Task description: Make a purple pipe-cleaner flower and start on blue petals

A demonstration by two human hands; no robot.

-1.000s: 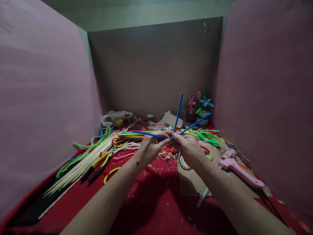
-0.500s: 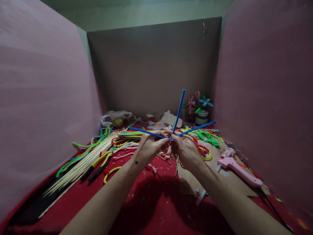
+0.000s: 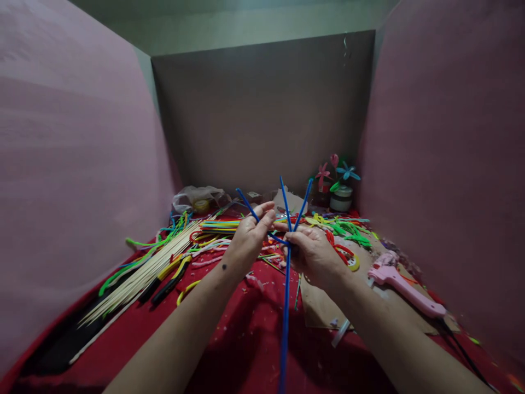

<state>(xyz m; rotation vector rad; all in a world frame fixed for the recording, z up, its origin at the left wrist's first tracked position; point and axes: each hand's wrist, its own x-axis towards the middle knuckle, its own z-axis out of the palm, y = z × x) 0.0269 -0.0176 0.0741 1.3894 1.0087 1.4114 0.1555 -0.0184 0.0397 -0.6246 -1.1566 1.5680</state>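
Several blue pipe cleaners [image 3: 286, 306] cross at one point in front of me. My right hand [image 3: 309, 246] pinches that crossing between thumb and fingers. Two blue ends rise from the pinch in a V, and a long one hangs straight down toward me. Another blue strand slants left through the fingers of my left hand [image 3: 252, 232], which is closed loosely around it, thumb near the index finger. Its tip sticks up beyond the knuckles. The underside of the crossing is hidden by my right fingers.
Thin wooden sticks [image 3: 143, 268] and yellow-black pliers [image 3: 171, 279] lie left. A pink glue gun [image 3: 406, 287] rests on cardboard [image 3: 324, 306] at right. Green pipe cleaners [image 3: 353, 234] and a pot [image 3: 341, 198] with pipe-cleaner flowers sit behind. Pink panels [image 3: 77, 153] flank the red cloth [image 3: 241, 339].
The blue pipe cleaners have turned in my hands: one long strand now hangs downward and two point up. My left hand has moved slightly away from the crossing, its fingers raised.
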